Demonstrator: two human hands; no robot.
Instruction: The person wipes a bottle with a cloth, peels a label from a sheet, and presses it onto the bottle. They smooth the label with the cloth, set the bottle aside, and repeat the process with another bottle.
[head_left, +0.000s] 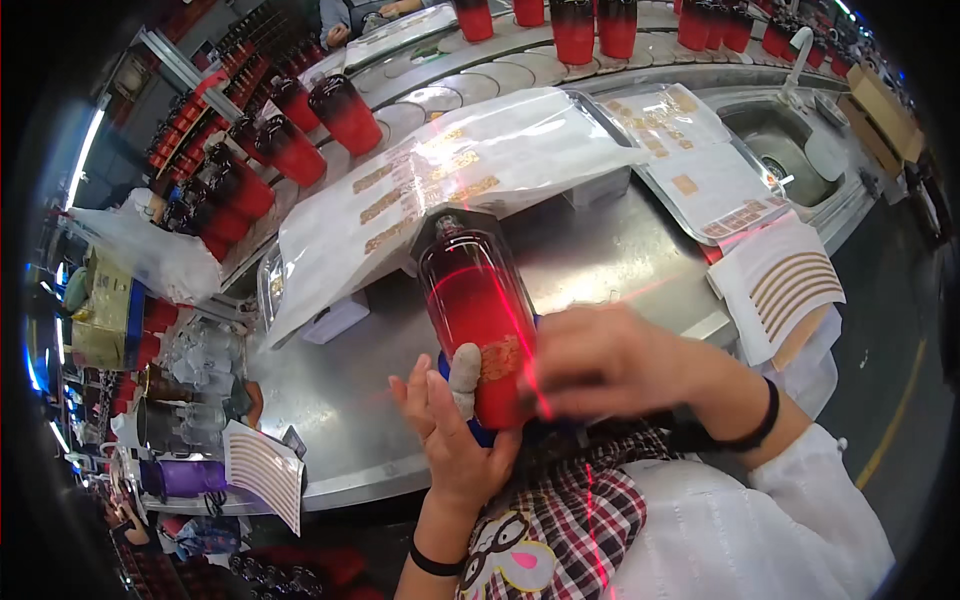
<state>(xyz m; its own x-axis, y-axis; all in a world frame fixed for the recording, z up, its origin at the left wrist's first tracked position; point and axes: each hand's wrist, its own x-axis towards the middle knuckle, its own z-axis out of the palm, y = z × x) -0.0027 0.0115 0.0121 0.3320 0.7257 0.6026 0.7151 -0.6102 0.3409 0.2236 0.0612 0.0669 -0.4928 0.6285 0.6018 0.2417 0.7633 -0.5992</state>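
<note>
A glass bottle (480, 300), dark at the neck and red below, lies tilted on a support before me, its neck pointing away. A gold patterned decal (500, 358) sits on its lower side, and red laser lines cross the glass. My left hand (461, 427) is at the bottle's lower left, with a pale finger cover on one finger against the glass and the other fingers spread. At the bottle's right side is my right hand (600, 360), blurred, its fingers bent; whether it holds anything is hidden.
Beyond the bottle, a sheet of gold decals (427, 187) lies over a tray. More decal sheets (720, 187) are on the right, near a metal sink (780, 150). Red and black bottles (345, 112) line the curved conveyor. Striped decal sheets (795, 292) hang at the right. Another person's hand (339, 34) shows at the top.
</note>
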